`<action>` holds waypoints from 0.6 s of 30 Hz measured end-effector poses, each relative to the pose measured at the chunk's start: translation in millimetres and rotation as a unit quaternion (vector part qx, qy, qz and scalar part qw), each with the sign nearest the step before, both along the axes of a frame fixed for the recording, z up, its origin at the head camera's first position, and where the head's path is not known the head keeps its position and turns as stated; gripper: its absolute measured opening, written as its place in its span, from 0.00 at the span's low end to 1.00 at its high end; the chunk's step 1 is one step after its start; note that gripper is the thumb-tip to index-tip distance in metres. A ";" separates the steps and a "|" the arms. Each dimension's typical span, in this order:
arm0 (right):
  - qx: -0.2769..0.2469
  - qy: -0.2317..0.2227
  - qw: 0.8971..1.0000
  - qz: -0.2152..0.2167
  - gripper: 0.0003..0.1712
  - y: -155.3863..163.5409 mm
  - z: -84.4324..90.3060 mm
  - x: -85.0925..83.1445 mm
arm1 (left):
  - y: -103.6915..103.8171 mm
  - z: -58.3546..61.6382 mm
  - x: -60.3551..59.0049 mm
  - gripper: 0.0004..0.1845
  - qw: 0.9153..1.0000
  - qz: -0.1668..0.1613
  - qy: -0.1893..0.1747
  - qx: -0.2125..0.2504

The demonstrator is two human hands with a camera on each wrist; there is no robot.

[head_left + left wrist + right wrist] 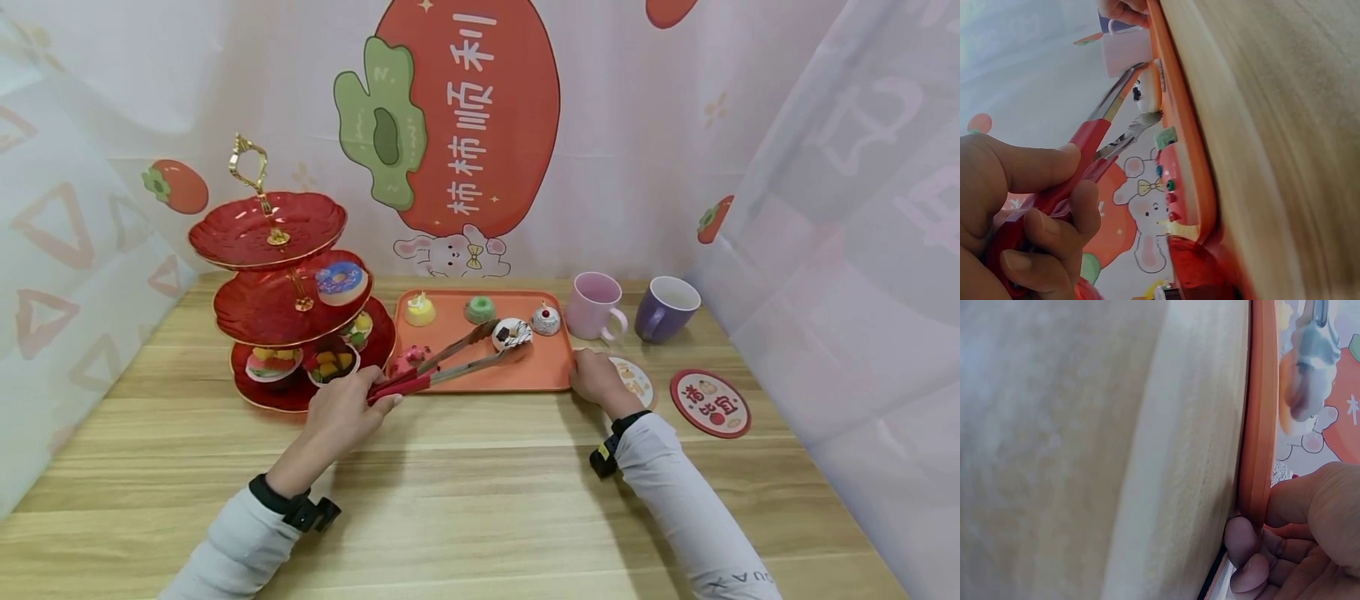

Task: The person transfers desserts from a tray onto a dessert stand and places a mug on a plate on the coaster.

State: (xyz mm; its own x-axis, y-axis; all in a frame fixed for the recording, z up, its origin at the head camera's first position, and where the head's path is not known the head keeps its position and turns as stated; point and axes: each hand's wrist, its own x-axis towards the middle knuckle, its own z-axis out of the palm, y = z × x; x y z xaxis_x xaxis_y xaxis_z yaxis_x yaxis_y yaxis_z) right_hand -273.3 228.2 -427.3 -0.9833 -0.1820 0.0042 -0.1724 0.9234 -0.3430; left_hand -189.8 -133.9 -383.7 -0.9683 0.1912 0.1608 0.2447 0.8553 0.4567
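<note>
Tongs [442, 367] with red handles lie low over the orange tray [540, 379], their long axis running from the near-left corner of the tray up toward its middle. Nearest of all, at the tray's near-left corner, the left hand [347, 414] curls thumb and fingers round the red handles and squeezes them (the left wrist view shows the grip plainly). At the tray's near-right corner the right hand [597, 379] pinches the rim, thumb on top and fingers tucked under the edge. Farther in, near the middle of the tray, the metal tips of the tongs close on a small white-and-chocolate cake [512, 332], so the cake lies ahead and to the right of the left hand, which alone reaches it. A pink pig-shaped sweet [408, 359] sits just under the tongs' shafts. Along the tray's far edge stand a yellow cake [420, 310], a green ring cake [480, 309] and a cherry-topped cake [545, 319]. Left of the tray rises a red three-tier stand [270, 229] with sweets on its lower tiers; right of the tray stand a pink mug [594, 306] and a purple mug [666, 307].
</note>
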 end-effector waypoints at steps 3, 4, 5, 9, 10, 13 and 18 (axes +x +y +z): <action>0.000 -0.005 1.000 -0.002 0.07 -0.2 0.5 -0.5 | -2.5 4.5 3.0 0.12 1.000 0.000 -0.001 -0.003; 0.000 -0.007 1.000 -0.004 0.07 -0.4 0.6 -0.7 | -3.5 6.1 4.3 0.12 1.000 -0.001 -0.002 -0.005; 0.001 -0.009 1.000 -0.004 0.07 -0.6 0.7 -0.9 | -4.6 7.5 5.7 0.12 1.000 0.000 -0.003 -0.007; 0.004 -0.018 1.000 -0.009 0.06 -0.5 0.7 -1.4 | -9.1 11.5 11.1 0.12 1.000 0.000 0.004 -0.009; 0.004 -0.018 1.000 -0.010 0.06 -0.4 0.8 -1.5 | -10.2 12.1 12.0 0.12 1.000 0.001 0.007 -0.009; 0.002 -0.015 1.000 -0.008 0.06 0.2 -0.4 -2.2 | -13.6 14.5 15.0 0.12 1.000 0.002 0.018 -0.007; -0.002 -0.007 1.000 -0.004 0.07 0.4 -3.1 -2.9 | -20.8 19.8 22.1 0.12 1.000 0.009 0.022 0.000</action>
